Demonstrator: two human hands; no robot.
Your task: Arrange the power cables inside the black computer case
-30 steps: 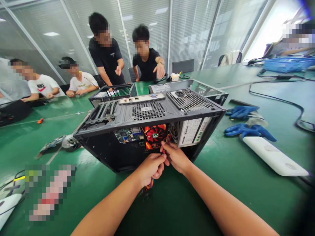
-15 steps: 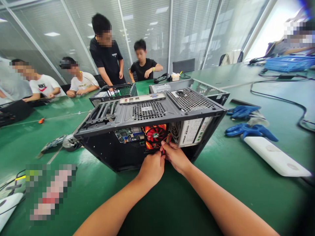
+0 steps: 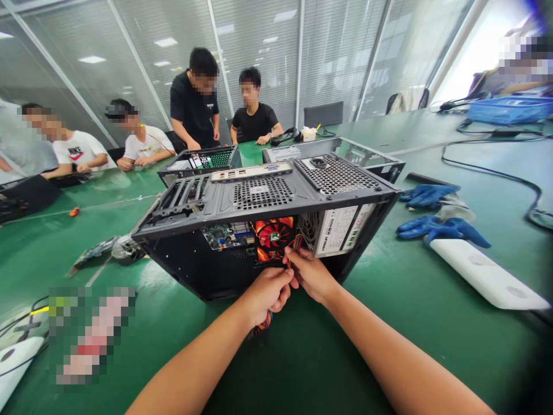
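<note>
A black computer case (image 3: 173, 253) lies in front of me with its open side facing me and its rear panel up. Inside it show a red and black cooling fan (image 3: 274, 237), a motherboard (image 3: 224, 236) and a power supply (image 3: 341, 230). My left hand (image 3: 270, 294) is closed round a bundle of coloured cables (image 3: 264, 321), whose end hangs below the fist. Touching it, my right hand (image 3: 309, 274) pinches the same cables near the power supply. The fingers hide most of the bundle between the hands.
Blue work gloves (image 3: 440, 230) and a white power strip (image 3: 488, 274) lie on the green table to the right. Behind stand another case (image 3: 199, 158) and a metal case frame (image 3: 367, 153). Several people sit or stand across the table. A blue basket (image 3: 510, 110) is far right.
My left hand has turned and shifted slightly down, and a coloured cable bundle now shows beneath it. The right hand stays nearly in place. Across the table, a standing person leans further over.
</note>
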